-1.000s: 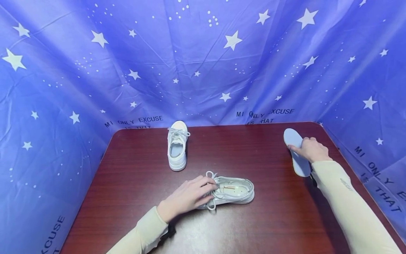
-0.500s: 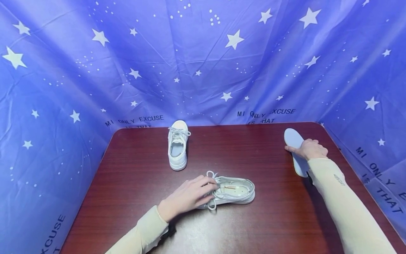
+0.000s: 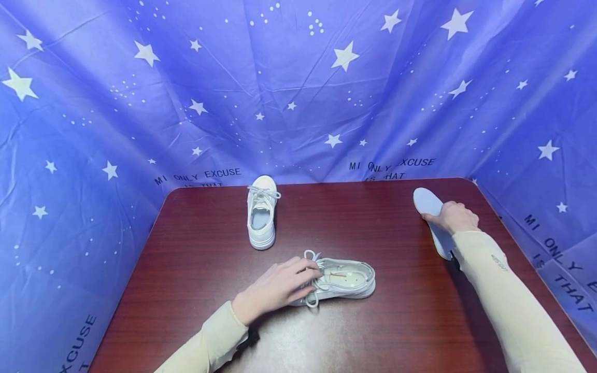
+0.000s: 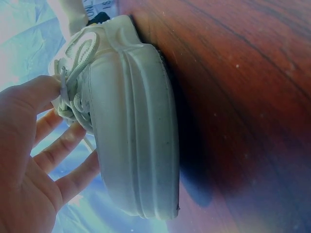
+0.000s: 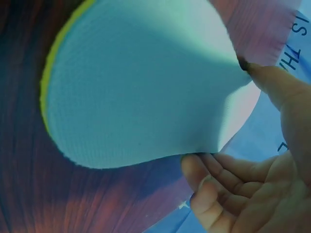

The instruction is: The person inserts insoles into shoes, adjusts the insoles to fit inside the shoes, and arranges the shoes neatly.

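Note:
A white lace-up sneaker [image 3: 349, 277] lies near the middle of the table, toe to the left, its inside bare of any pale blue lining. My left hand [image 3: 278, 286] grips it over the laces; in the left wrist view the thumb lies on the laces [image 4: 75, 92] and the fingertips reach the upper. At the far right, my right hand [image 3: 457, 217] holds a pale blue insole [image 3: 426, 201] by its edges, thumb on one side and fingers on the other. In the right wrist view the insole [image 5: 136, 97] shows a yellow-green rim and bends near the thumb.
A second white sneaker [image 3: 262, 233] stands toward the back left with a pale blue insole inside. The dark red wooden table [image 3: 196, 290] has rounded back corners. A blue star-printed curtain [image 3: 289, 77] encloses it at the back and sides.
The right hand has shifted slightly left with the insole, whose lower end now shows less beside the sleeve. The left hand and the near sneaker have stayed in place.

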The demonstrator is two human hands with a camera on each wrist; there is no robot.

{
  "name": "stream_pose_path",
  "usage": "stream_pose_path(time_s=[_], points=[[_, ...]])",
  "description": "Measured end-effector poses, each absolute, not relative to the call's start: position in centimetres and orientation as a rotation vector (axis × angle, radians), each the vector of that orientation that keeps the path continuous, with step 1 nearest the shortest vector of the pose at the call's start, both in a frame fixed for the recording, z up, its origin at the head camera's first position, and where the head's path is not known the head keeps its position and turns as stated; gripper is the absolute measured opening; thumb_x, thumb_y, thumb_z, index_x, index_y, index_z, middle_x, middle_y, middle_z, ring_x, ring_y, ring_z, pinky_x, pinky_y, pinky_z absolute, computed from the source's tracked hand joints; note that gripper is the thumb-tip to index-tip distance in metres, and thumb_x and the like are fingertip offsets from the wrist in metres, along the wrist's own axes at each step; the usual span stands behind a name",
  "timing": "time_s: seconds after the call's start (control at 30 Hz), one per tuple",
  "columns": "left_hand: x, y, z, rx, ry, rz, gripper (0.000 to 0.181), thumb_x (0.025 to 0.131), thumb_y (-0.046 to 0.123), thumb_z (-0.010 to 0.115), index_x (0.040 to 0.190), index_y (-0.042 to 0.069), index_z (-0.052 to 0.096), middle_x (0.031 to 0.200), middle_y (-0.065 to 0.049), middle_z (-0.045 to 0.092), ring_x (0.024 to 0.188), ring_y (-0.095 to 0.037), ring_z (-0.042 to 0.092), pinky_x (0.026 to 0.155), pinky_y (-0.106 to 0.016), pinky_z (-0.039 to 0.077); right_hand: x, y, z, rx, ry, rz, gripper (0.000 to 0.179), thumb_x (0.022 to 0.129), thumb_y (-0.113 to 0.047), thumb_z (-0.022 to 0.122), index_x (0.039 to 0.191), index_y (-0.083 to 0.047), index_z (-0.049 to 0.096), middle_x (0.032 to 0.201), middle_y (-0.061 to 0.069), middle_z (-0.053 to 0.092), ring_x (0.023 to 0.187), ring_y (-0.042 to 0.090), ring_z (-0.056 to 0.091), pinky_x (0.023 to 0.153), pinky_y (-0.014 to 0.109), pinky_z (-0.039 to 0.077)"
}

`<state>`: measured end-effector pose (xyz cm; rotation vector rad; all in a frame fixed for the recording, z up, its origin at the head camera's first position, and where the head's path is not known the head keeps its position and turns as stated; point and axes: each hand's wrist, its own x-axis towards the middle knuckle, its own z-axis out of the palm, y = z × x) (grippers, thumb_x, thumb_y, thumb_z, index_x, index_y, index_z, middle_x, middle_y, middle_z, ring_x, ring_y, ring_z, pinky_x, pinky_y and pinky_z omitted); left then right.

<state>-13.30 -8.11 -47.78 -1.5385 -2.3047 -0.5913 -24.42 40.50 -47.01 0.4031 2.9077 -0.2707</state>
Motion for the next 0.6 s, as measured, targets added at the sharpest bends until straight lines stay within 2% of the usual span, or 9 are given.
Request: stream_pose_path(time_s=[0.37, 0.6], points=[[-13.08, -8.09, -47.54, -1.542, -2.335, -0.596, 0.029, 0.096, 0.021, 0.076, 0.123, 0.012, 0.070, 0.123, 0.002, 0.067, 0.105, -0.013, 0.064, 0.080, -0.025, 0.059, -24.17, 40.87, -47.16, 0.188, 2.944, -0.295, 0.076, 0.090, -0.045, 0.069, 0.110, 0.027, 0.053, 0.096, 0.041, 0.050, 0.086, 0.054, 0.059, 0.073, 0.064, 0.052], [-13.01, -8.06, -47.45, -1.537, -2.340, -0.598, 0.029, 0.095, 0.021, 0.076, 0.123, 0.013, 0.070, 0.123, 0.002, 0.067, 0.105, -0.013, 0.064, 0.081, -0.026, 0.059, -23.92, 40.71, -46.82, 0.088, 2.971, -0.339, 0.060, 0.084, -0.035, 0.073, 0.100, 0.020, 0.058, 0.092, 0.034, 0.049, 0.079, 0.047, 0.057, 0.067, 0.060, 0.051]])
